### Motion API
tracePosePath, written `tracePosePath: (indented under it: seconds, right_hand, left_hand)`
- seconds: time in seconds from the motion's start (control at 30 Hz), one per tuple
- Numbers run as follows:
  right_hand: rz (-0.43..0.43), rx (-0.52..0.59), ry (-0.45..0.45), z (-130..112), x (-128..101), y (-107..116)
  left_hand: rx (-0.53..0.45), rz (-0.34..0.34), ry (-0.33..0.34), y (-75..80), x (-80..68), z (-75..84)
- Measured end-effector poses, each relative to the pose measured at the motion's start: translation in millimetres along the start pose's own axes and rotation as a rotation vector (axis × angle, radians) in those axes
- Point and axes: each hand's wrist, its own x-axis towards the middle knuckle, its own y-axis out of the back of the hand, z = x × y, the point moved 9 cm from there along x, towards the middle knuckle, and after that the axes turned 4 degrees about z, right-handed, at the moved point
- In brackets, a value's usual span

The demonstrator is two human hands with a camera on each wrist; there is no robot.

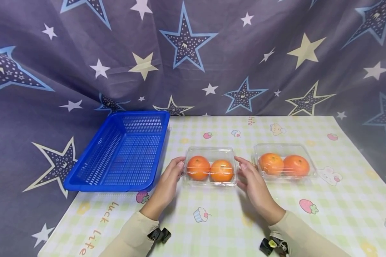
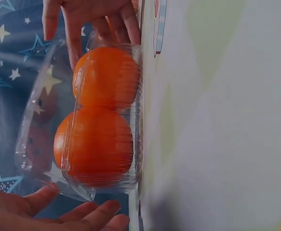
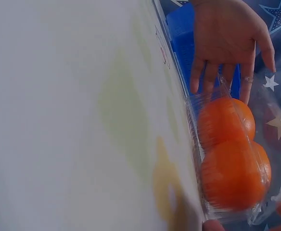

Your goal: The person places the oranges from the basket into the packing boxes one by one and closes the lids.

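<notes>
A clear plastic clamshell box (image 1: pixel 210 151) with two oranges (image 1: pixel 198 168) inside sits on the table between my hands. My left hand (image 1: pixel 168 184) is at its left side and my right hand (image 1: pixel 254 184) at its right, both with fingers extended. In the left wrist view the lid of the box (image 2: pixel 37 130) stands raised at a slant above the oranges (image 2: pixel 99 144). The right wrist view has the left hand (image 3: pixel 227 43) at the far end of the box, fingers straight by its wall. Whether the fingertips touch the plastic is hard to tell.
A second clear box (image 1: pixel 284 147) holding two oranges (image 1: pixel 296 165) stands just right of my right hand. On the left is a blue plastic basket (image 1: pixel 133 153) with slotted walls. A checked tablecloth (image 1: pixel 218 228) covers the table, and a star-patterned curtain (image 1: pixel 209 53) hangs behind it.
</notes>
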Motion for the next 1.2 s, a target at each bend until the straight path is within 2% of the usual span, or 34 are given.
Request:
tracePosePath:
  seconds: [0.27, 0.4, 0.5, 0.63, 0.73, 0.87, 1.03, 1.2]
  right_hand:
    - [0.045, -0.113, 0.017, 3, -1, 5]
    - [0.066, -0.096, 0.007, 4, 0, 6]
    - [0.081, -0.085, -0.007, 6, -1, 7]
    - [0.093, -0.110, -0.063, 12, -2, 9]
    - [0.058, -0.145, -0.117, 16, -3, 7]
    - [-0.035, -0.168, -0.144, 20, -4, 0]
    - [-0.086, -0.182, -0.136, 20, -4, -3]
    - [-0.088, -0.193, -0.125, 18, -4, -1]
  left_hand:
    - [0.077, 0.036, 0.000, -1.2, 0.2, -0.4]
    - [0.098, 0.039, 0.000, -0.9, -0.1, -0.8]
    - [0.078, 0.040, 0.039, 0.0, -0.5, -4.5]
    - [0.036, 0.030, 0.133, -0.1, -2.2, -12.9]
    - [0.010, -0.007, 0.210, -1.8, -3.9, -20.5]
    - [-0.025, -0.098, 0.282, -6.6, -6.2, -28.4]
    - [-0.065, -0.193, 0.331, -12.5, -7.9, -32.3]
    - [-0.082, -0.228, 0.354, -14.1, -8.4, -33.2]
